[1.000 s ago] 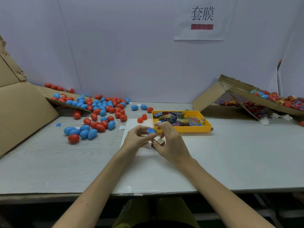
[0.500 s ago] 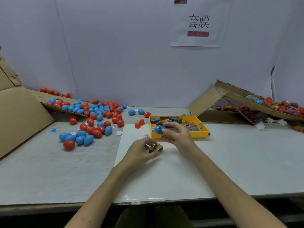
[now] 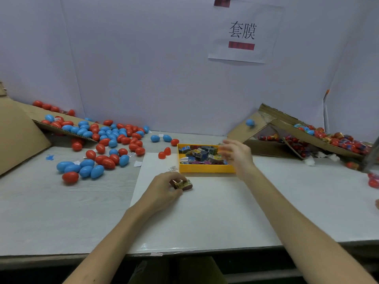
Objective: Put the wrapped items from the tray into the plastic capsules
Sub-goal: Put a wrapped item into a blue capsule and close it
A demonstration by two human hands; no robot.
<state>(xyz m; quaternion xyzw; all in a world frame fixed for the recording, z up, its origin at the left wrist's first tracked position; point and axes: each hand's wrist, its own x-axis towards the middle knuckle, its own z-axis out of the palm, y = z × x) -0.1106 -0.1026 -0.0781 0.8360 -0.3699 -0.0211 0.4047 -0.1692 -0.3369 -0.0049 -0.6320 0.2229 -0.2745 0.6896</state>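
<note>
Head view | my left hand [image 3: 162, 189] pinches item [image 3: 184, 184] on sheet [image 3: 205, 214], frame centre | my right hand [image 3: 235, 154] blurred, fingers spread, empty, over tray [image 3: 205, 169] | item likely light, wrapper slick, crushable; I'd pinch across its sides

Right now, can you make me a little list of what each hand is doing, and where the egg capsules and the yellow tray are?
left hand: grips one wrapped item on the white sheet
right hand: open, blurred, over the right end of the yellow tray
yellow tray: holds many wrapped items
red and blue capsules: scattered on the left of the table
blue capsule: alone, blurred, in front of the cardboard ramp on the right
</note>
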